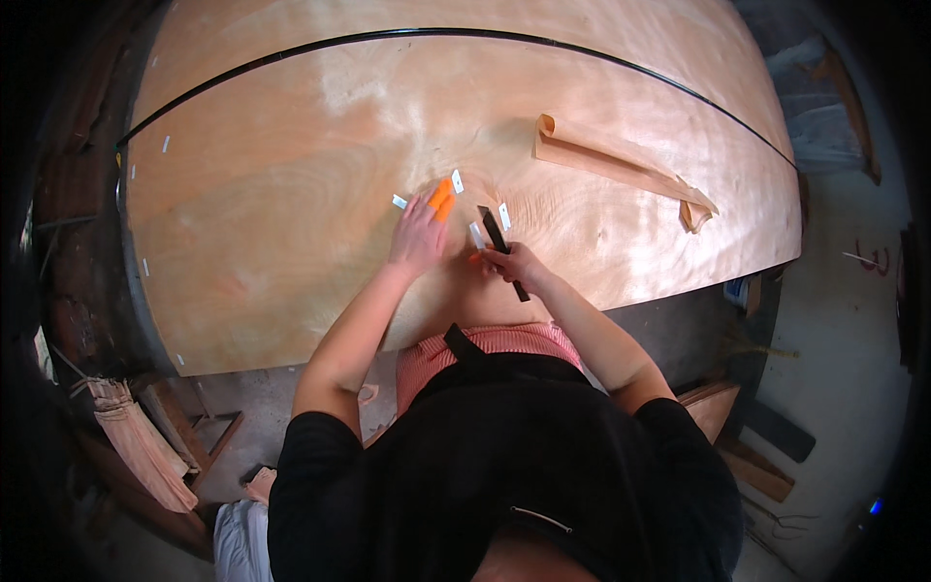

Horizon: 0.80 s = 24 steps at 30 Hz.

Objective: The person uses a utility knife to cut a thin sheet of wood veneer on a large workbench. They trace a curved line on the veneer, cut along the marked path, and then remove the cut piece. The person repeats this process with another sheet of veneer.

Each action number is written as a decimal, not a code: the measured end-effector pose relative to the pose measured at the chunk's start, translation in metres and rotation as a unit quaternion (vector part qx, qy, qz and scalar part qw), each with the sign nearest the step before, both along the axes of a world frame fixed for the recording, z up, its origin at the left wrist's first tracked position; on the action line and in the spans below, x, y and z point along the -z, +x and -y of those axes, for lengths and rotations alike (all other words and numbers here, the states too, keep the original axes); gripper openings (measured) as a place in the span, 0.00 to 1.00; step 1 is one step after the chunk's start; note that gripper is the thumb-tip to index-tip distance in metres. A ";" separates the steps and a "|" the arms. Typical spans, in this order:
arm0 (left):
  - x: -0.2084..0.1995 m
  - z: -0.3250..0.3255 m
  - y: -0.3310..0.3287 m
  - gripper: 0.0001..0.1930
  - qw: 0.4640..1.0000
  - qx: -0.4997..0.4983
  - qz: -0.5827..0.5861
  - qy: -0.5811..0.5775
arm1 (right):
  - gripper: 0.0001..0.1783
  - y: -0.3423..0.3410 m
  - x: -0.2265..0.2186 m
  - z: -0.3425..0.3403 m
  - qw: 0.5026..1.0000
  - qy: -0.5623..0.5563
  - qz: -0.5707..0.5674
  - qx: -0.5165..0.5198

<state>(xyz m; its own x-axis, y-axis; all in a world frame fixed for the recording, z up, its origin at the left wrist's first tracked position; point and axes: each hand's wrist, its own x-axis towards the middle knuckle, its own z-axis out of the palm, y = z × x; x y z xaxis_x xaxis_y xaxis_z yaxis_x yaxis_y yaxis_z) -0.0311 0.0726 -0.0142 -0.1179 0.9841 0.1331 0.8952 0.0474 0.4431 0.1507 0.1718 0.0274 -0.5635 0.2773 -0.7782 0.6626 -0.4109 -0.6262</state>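
Note:
A broad sheet of wood veneer (pixel 281 204) lies in front of me. My left hand (pixel 422 238) rests on it with fingers stretched out, orange covers (pixel 442 201) on some of them. Its fingertips are beside a small white strip (pixel 458 181). My right hand (pixel 516 267) grips a long, flat, black knife-like tool (pixel 495 231), its slanted end pointing away from me. Orange shows at a fingertip of this hand too. Another white strip (pixel 476 235) stands out by its fingers; I cannot tell whether they pinch it. More white strips lie left (pixel 399 202) and right (pixel 504 215) of the hands.
Across the far part of the sheet runs a thin black strip (pixel 417 32). To the right lies a curled veneer offcut (pixel 621 167). Small white strips (pixel 145 267) dot the left edge. Wood pieces (pixel 145 446) stand at lower left; boards (pixel 756 470) lie at lower right.

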 end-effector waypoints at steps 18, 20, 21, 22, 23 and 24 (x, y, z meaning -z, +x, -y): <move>-0.024 0.030 0.049 0.33 0.995 0.047 -0.028 -0.081 | 0.13 0.061 -0.012 -0.070 0.974 0.217 0.004 0.059; -0.017 0.033 0.047 0.33 0.997 0.047 -0.008 -0.064 | 0.12 0.062 -0.013 -0.094 0.889 0.377 -0.093 0.242; -0.014 0.034 0.046 0.32 0.997 0.045 0.001 -0.055 | 0.20 0.062 -0.019 -0.109 0.842 0.474 -0.073 0.249; -0.014 0.033 0.045 0.32 0.998 0.043 0.007 -0.045 | 0.26 0.060 -0.026 -0.127 0.805 0.552 0.013 0.216; -0.018 0.034 0.045 0.31 0.998 0.039 0.013 -0.038 | 0.31 0.049 -0.051 -0.130 0.764 0.610 0.067 0.202; -0.020 0.036 0.045 0.30 0.999 0.035 0.019 -0.030 | 0.35 0.054 -0.040 -0.149 0.707 0.685 0.046 0.171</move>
<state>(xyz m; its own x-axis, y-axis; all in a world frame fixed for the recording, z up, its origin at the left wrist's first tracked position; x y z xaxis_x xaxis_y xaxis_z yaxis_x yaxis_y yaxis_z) 0.0137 0.0364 0.0063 -0.0526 0.9961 0.0705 0.8801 0.0129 0.4747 0.2045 0.3206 0.0677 -0.2460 0.9137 0.3235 0.7349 0.3935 -0.5524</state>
